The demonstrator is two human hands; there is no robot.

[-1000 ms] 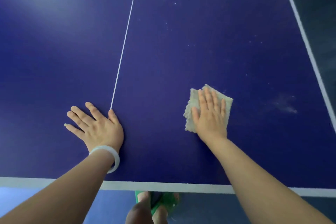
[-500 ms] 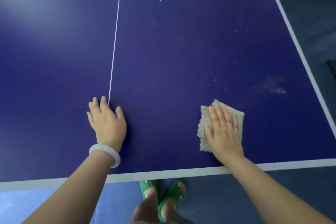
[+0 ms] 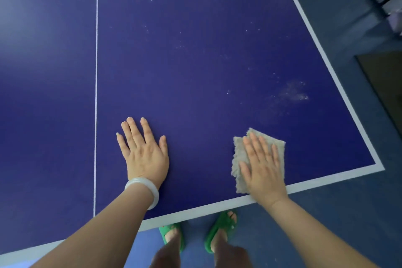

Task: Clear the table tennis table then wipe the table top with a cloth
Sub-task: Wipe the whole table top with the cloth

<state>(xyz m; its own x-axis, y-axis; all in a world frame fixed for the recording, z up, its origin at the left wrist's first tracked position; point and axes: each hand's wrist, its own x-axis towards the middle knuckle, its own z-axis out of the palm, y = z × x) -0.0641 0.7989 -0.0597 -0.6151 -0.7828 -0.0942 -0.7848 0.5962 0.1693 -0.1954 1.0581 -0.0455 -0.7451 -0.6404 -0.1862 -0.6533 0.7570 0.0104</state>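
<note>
Table top (image 3: pixel 195 72) looks cleared; cloth (image 3: pixel 276 146) is pressed flat-fingered by right hand (image 3: pixel 263 172) near the right corner, left hand (image 3: pixel 144 154) is spread flat, dusty smudge (image 3: pixel 293 93) is not yet wiped.

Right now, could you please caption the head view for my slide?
Right hand presses a grey cloth on the blue table top, left hand flat beside it, a dusty smudge unwiped beyond.

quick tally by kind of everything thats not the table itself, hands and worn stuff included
hands: 2 (left hand, right hand)
cloth: 1
bangle: 1
green sandals: 2
total: 6
</note>
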